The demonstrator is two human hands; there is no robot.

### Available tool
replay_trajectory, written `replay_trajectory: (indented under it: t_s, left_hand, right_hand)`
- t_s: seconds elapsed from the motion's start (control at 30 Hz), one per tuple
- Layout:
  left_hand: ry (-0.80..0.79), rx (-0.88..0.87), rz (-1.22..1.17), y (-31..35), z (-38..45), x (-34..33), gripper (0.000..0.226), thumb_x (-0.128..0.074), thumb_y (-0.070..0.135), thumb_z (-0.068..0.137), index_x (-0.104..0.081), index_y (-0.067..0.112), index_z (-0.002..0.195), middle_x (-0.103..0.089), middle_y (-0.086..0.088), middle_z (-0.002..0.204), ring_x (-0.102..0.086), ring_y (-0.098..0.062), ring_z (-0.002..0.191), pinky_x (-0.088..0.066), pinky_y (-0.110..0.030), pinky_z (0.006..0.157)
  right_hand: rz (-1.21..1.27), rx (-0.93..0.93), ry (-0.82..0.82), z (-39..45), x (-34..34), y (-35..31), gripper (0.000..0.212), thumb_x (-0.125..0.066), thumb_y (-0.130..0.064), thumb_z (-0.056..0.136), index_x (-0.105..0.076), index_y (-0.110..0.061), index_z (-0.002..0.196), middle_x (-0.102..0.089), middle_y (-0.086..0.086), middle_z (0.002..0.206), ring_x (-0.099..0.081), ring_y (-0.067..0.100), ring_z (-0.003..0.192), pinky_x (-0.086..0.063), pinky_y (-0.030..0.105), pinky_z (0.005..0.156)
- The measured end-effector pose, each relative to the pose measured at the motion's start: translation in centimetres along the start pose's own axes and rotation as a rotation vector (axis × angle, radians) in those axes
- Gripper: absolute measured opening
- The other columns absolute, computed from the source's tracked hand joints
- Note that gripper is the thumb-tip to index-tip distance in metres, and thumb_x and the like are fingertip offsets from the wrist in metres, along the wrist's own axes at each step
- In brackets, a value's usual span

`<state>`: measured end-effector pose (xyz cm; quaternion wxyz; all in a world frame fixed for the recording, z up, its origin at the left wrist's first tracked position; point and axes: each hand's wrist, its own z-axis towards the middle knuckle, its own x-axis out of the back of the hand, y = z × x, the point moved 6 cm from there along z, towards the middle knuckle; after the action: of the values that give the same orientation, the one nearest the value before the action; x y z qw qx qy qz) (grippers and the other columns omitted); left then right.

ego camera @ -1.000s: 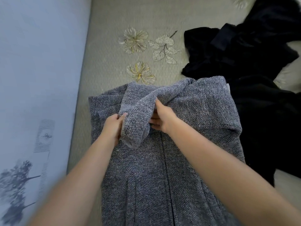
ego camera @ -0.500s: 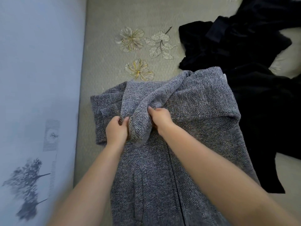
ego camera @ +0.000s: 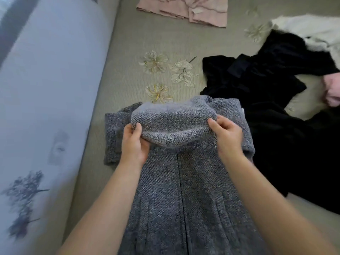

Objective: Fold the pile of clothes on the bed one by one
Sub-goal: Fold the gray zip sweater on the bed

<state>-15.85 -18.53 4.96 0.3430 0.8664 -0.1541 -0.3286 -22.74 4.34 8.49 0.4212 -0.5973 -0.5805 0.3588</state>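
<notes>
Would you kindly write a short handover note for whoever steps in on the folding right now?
Left hand and right hand each grip one end of the grey knit's bunched top part, over its body on the bed.
Done: a pink garment lies flat at the far end.
Left: finish the grey knit, then the black clothes, the white piece and a pink item at the right edge.

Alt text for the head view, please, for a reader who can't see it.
Both hands, left hand and right hand, grip a raised fold of a grey knitted garment spread on a beige embroidered bedcover. A crumpled black garment lies to the right, a folded pink garment beyond.
</notes>
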Motion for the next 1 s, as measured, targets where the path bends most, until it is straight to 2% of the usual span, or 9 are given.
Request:
replay_trajectory:
  t_s: [0.07,0.13,0.3,0.37,0.47,0.57,0.7,0.83,1.0]
  left_hand:
    - [0.139,0.045,0.231,-2.8,0.1,3.0,0.010,-0.044,0.003,0.094,-0.049,0.011,0.096,-0.058,-0.008,0.103,-0.055,-0.021,0.094,-0.049,-0.032,0.081]
    - [0.298,0.088,0.648,-5.6,0.3,6.5,0.023,-0.051,0.005,0.092,-0.048,0.000,0.114,-0.054,-0.018,0.120,-0.051,-0.028,0.106,-0.041,-0.034,0.092]
    - [0.339,0.048,1.096,-7.1,0.8,9.1,0.032,-0.057,0.011,0.089,-0.047,0.000,0.117,-0.058,-0.018,0.114,-0.054,-0.028,0.102,-0.040,-0.030,0.081]
    - [0.310,0.019,1.149,-6.3,1.2,8.5,0.037,-0.057,0.011,0.089,-0.043,0.002,0.121,-0.056,-0.017,0.116,-0.054,-0.029,0.103,-0.041,-0.033,0.083]
    - [0.226,-0.354,1.460,-3.9,0.3,6.0,0.050,-0.059,0.005,0.085,-0.037,0.002,0.131,-0.044,-0.018,0.129,-0.043,-0.032,0.118,-0.038,-0.037,0.096]
    - [-0.281,-0.784,1.853,-5.6,-1.0,2.5,0.062,-0.056,0.021,0.089,-0.027,0.002,0.141,-0.022,-0.018,0.149,-0.015,-0.031,0.140,-0.007,-0.036,0.113]
    - [-0.526,-0.430,2.284,-9.5,1.5,5.0,0.096,-0.044,0.060,0.085,0.014,0.010,0.144,0.023,-0.009,0.151,0.022,-0.024,0.139,0.014,-0.035,0.109]
    - [-0.510,-0.306,2.378,-11.9,2.8,6.5,0.098,-0.041,0.061,0.085,0.020,0.009,0.142,0.028,-0.011,0.149,0.025,-0.026,0.138,0.011,-0.039,0.112]
    - [-0.447,-0.323,2.382,-12.3,2.7,6.3,0.095,-0.041,0.058,0.086,0.015,0.009,0.144,0.025,-0.011,0.151,0.021,-0.025,0.139,0.009,-0.039,0.113]
  right_hand:
    - [-0.250,-0.120,0.059,-1.7,0.9,4.7,0.032,-0.065,-0.014,0.084,-0.050,-0.016,0.055,-0.055,-0.007,0.068,-0.051,0.011,0.067,-0.038,0.018,0.059]
    - [-0.500,-0.258,0.057,-3.4,1.2,9.9,0.035,-0.063,-0.018,0.085,-0.043,-0.016,0.056,-0.048,-0.001,0.059,-0.048,0.018,0.062,-0.038,0.026,0.058]
    - [-0.736,-0.257,0.027,-3.0,0.3,12.8,0.019,-0.061,-0.022,0.086,-0.045,-0.012,0.085,-0.049,0.000,0.077,-0.053,0.024,0.079,-0.042,0.032,0.068]
    - [-0.747,-0.196,-0.001,-2.3,-0.3,11.6,0.040,-0.063,-0.027,0.085,-0.043,-0.010,0.115,-0.050,0.002,0.096,-0.053,0.024,0.094,-0.041,0.031,0.074]
    - [-0.990,0.202,-0.006,-1.6,-1.3,8.0,0.061,-0.059,-0.030,0.087,-0.031,-0.017,0.140,-0.035,0.011,0.140,-0.034,0.029,0.129,-0.033,0.040,0.102]
    - [-1.413,0.674,-0.293,-1.9,-4.4,7.6,0.059,-0.045,-0.037,0.093,-0.020,-0.025,0.145,-0.004,0.009,0.155,0.000,0.028,0.143,0.004,0.046,0.112]
    - [-1.803,0.622,-0.506,0.3,-4.1,11.7,0.075,-0.032,-0.055,0.092,0.015,-0.029,0.143,0.023,0.003,0.152,0.020,0.025,0.140,0.016,0.052,0.107]
    - [-1.860,0.568,-0.505,1.8,-3.4,14.0,0.080,-0.035,-0.050,0.093,0.028,-0.027,0.137,0.035,0.000,0.145,0.021,0.026,0.139,0.010,0.053,0.110]
    - [-1.802,0.540,-0.490,1.0,-4.3,14.4,0.077,-0.042,-0.033,0.096,0.016,-0.019,0.144,0.023,0.008,0.152,0.020,0.028,0.139,0.006,0.052,0.111]
